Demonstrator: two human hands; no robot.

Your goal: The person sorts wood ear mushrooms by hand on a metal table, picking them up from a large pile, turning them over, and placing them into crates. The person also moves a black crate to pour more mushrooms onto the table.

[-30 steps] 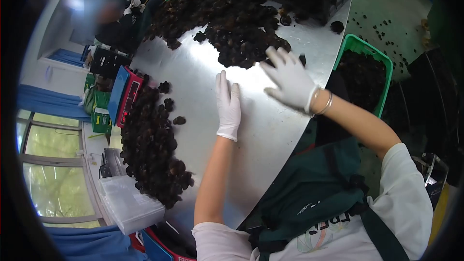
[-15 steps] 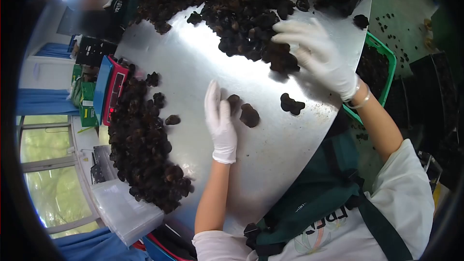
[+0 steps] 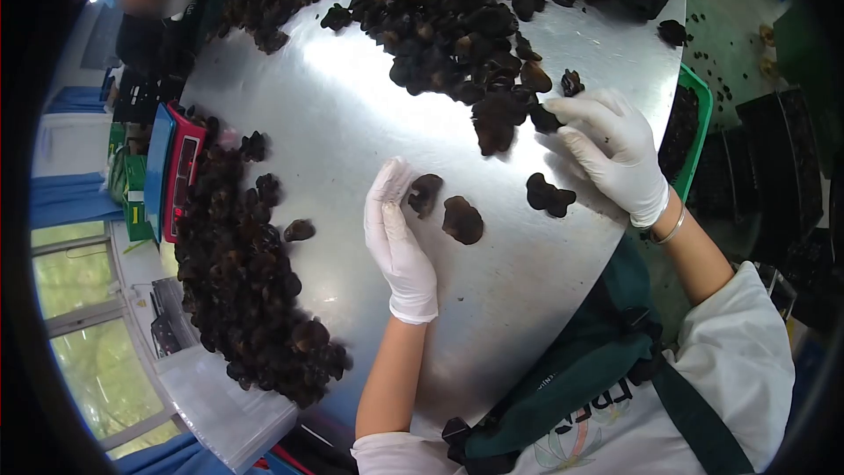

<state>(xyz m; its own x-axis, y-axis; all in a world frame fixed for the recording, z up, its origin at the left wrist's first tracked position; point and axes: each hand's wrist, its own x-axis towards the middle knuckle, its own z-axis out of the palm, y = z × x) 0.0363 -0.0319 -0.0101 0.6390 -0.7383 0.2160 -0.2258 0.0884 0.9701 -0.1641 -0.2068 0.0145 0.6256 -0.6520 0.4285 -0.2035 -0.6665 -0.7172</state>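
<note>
Dark brown, wrinkled pieces lie on a shiny metal table (image 3: 352,123). My left hand (image 3: 400,242), in a white glove, rests on edge at the middle, fingers together, beside a small dark piece (image 3: 425,195); a rounder brown piece (image 3: 462,220) lies just right of that. My right hand (image 3: 611,145), also gloved, has its fingers curved and apart at the lower right end of the large upper pile (image 3: 440,26), its fingertips by a dark piece (image 3: 544,118). Below them sits a separate lobed piece (image 3: 551,196).
A second long pile (image 3: 242,273) runs down the left side, beside a red and blue scale (image 3: 183,171). Clear plastic bags (image 3: 229,405) lie at lower left. A green crate (image 3: 702,114) stands beyond the right edge. Another person (image 3: 154,0) is at upper left.
My right hand has moved slightly right and down, away from the pile's end, and its fingers have spread. The view has shifted a little. My left hand stays near the same pieces.
</note>
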